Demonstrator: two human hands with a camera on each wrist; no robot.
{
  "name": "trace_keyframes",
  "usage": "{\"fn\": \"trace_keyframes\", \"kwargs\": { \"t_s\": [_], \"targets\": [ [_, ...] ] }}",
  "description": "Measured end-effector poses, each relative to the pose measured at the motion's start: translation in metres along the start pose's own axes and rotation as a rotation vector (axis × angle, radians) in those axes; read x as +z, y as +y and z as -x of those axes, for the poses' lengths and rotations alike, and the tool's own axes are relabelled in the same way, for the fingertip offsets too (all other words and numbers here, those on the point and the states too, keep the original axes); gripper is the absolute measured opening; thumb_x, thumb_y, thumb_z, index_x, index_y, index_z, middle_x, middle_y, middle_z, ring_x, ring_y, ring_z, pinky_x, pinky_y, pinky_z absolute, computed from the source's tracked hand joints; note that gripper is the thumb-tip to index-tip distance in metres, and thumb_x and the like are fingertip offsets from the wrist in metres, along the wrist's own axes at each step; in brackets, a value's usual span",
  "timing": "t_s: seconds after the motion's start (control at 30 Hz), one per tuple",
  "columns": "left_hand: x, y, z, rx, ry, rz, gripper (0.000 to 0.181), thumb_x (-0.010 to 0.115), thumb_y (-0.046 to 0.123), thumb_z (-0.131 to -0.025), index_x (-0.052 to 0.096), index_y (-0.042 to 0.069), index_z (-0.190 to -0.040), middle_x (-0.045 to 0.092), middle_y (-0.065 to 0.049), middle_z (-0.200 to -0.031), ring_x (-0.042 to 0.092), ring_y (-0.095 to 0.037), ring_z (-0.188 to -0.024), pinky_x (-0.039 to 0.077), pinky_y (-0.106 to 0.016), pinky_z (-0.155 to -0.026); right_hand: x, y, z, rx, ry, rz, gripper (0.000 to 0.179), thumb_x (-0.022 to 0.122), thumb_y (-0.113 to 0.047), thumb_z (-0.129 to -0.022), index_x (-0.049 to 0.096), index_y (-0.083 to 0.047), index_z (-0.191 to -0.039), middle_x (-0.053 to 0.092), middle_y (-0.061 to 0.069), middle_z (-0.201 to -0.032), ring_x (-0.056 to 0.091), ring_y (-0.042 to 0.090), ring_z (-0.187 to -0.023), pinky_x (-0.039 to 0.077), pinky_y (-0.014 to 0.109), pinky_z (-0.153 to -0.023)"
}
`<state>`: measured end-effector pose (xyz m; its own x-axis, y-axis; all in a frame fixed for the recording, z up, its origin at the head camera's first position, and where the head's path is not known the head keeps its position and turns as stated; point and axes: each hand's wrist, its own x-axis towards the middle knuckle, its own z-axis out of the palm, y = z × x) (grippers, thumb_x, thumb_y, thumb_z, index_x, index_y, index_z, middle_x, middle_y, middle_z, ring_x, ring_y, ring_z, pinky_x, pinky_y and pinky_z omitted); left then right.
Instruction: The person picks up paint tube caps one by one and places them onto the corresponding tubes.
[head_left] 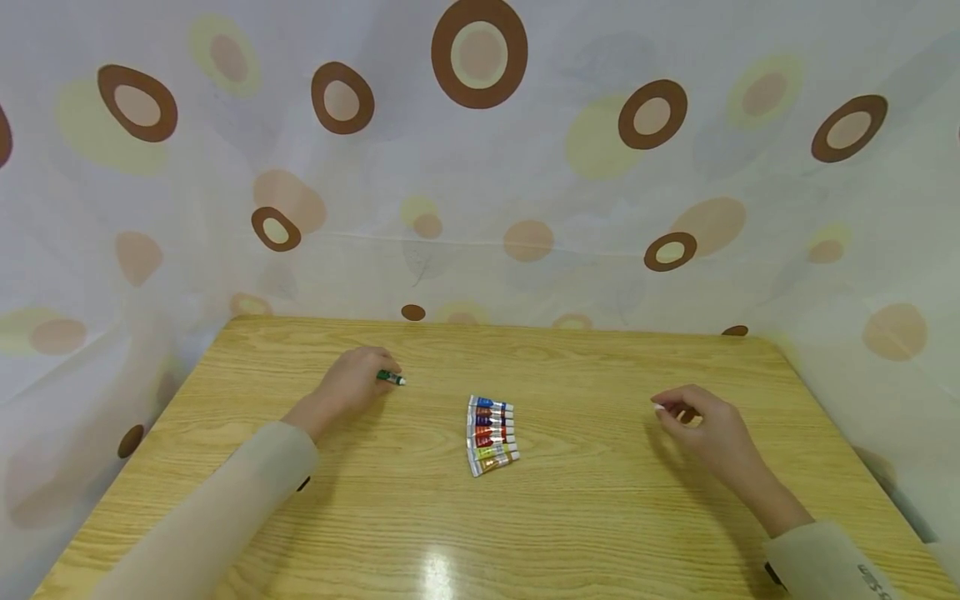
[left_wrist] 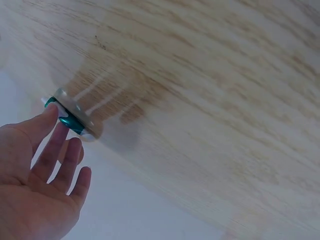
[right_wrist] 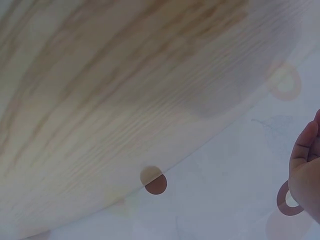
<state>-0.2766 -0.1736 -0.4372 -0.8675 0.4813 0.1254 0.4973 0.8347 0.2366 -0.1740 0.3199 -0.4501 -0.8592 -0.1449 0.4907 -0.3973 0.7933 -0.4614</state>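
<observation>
My left hand (head_left: 356, 385) pinches a small green paint tube (head_left: 390, 377) with a white cap, low over the left part of the table. In the left wrist view, thumb and forefinger grip this green tube (left_wrist: 72, 124) while the other fingers are loosely bent. On the right, my right hand (head_left: 711, 429) holds a tiny white piece (head_left: 658, 406) between thumb and fingertips; it is too small to tell its kind. Only part of the right hand (right_wrist: 306, 170) shows at the edge of its wrist view. Between the hands lies a fanned row of several coloured paint tubes (head_left: 491, 433), white caps facing right.
The wood-grain table (head_left: 585, 517) fills the lower part of the head view. A pale curtain (head_left: 480, 167) with brown, yellow and peach circles stands behind the table and along both its sides.
</observation>
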Motion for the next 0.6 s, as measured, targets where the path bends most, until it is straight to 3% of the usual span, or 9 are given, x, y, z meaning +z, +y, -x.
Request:
{"fn": "trace_keyframes", "kwargs": {
  "t_s": [0.17,0.37,0.6],
  "targets": [
    [0.0017,-0.0023,-0.0018,-0.01,-0.011,0.003,0.02,0.079,0.01,-0.09,0.08,0.009,-0.11,0.074,-0.009,-0.111,0.071,-0.03,-0.105,0.059,-0.045,-0.093,0.0,-0.0012,0.0002,0.001,-0.004,0.005,0.014,0.075,-0.001,-0.091,0.076,-0.008,-0.104,0.071,-0.001,-0.091,0.054,-0.009,-0.079,0.048,0.012,-0.068],
    [0.0066,-0.0037,-0.0056,-0.053,-0.003,0.044,0.013,0.077,0.011,-0.091,0.081,0.009,-0.103,0.072,-0.005,-0.096,0.066,-0.019,-0.086,0.058,-0.038,-0.081,0.0011,-0.0033,0.001,-0.02,0.001,0.007,0.015,0.075,0.001,-0.09,0.076,-0.007,-0.103,0.07,-0.001,-0.089,0.054,-0.009,-0.078,0.048,0.012,-0.067],
    [0.0088,-0.0018,-0.006,-0.081,0.009,0.043,0.013,0.076,0.014,-0.094,0.081,0.009,-0.104,0.072,-0.004,-0.096,0.065,-0.017,-0.084,0.057,-0.037,-0.08,0.0028,-0.0049,-0.0001,-0.043,0.013,0.008,0.016,0.075,0.003,-0.089,0.077,-0.006,-0.102,0.07,0.0,-0.088,0.054,-0.009,-0.078,0.05,0.015,-0.066]
  ]
}}
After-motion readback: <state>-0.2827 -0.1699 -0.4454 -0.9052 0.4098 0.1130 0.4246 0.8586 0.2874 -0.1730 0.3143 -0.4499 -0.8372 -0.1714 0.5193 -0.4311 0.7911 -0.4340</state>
